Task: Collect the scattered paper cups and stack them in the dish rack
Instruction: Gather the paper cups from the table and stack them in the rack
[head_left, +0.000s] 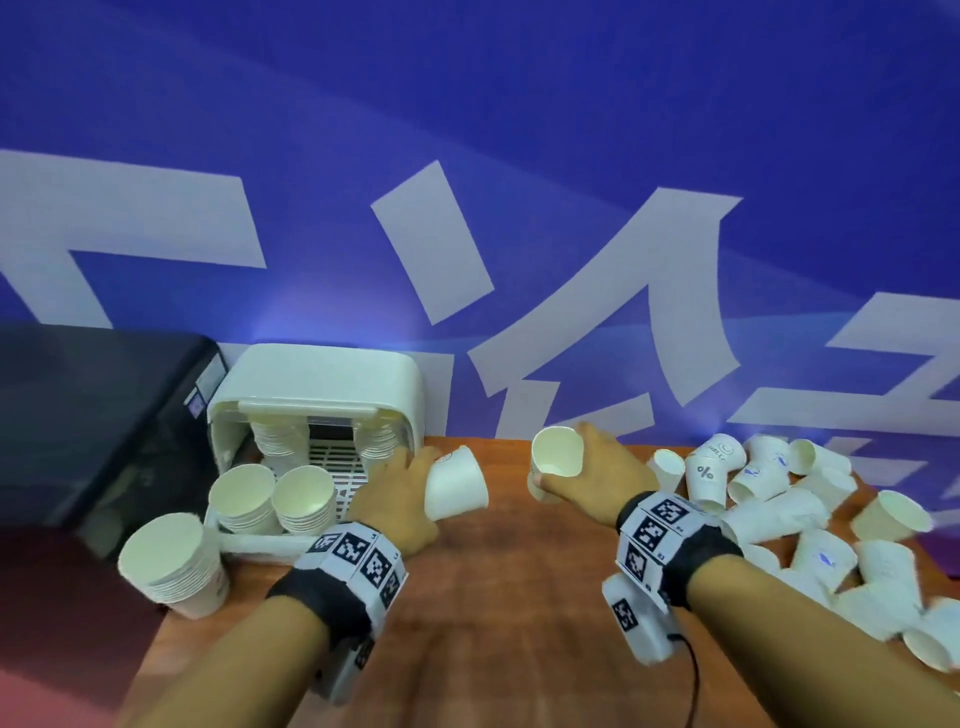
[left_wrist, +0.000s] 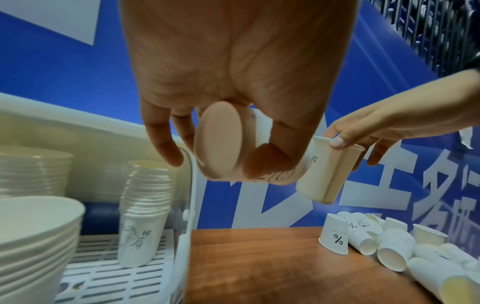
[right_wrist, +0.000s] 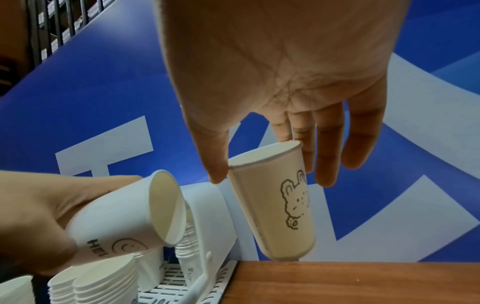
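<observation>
Your left hand (head_left: 400, 493) gripped one paper cup (head_left: 456, 486) sideways beside the dish rack (head_left: 317, 384); your right hand (head_left: 597, 470) pinched the bunny cup (right_wrist: 275, 205) by its rim. That light pinch could've slipped, or nesting misaligned and crushed a rim.

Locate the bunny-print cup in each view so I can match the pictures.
Head: bunny-print cup right of centre, mouth toward camera, held by the right hand; print hidden.
Left wrist: cup right of centre, pinched at its rim; print hidden.
Right wrist: cup centre, print facing camera.
Shared landmark: white dish rack.
</observation>
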